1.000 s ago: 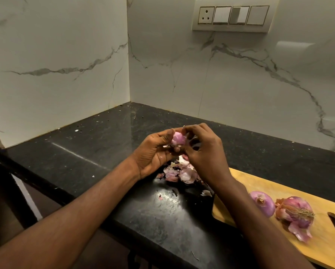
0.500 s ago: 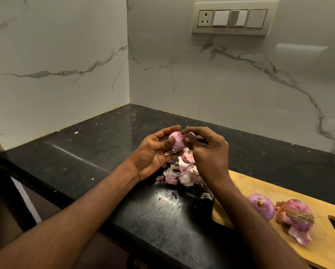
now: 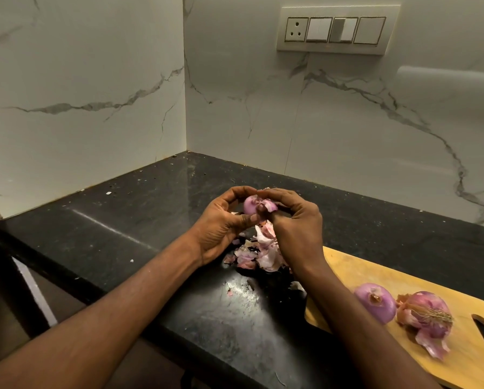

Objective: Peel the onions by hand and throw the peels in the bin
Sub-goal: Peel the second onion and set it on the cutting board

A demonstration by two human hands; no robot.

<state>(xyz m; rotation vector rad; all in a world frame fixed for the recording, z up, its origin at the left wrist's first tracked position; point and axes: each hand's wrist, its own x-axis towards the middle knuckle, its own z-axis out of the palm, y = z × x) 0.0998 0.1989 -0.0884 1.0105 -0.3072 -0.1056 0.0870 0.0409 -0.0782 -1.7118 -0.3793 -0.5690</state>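
Left hand point(image 3: 221, 226) grips a small onion point(image 3: 252, 204) above the worktop point(image 3: 128, 217), right hand point(image 3: 294, 220) pinches a loose peel flap point(image 3: 267, 205) on it. Peel pile point(image 3: 259, 254) directly beneath, near the worktop's front edge. Onions: 3 total, 1 held, 2 on the cutting board point(image 3: 403, 282) at right: one peeled point(image 3: 375, 303), one half-peeled point(image 3: 424, 315). Bare worktop runs left and back to the wall corner.

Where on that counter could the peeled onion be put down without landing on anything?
Bare counter lies left of the left hand, and behind both hands toward the wall. Crowded: the peel pile beneath the hands, and two onions on the cutting board.
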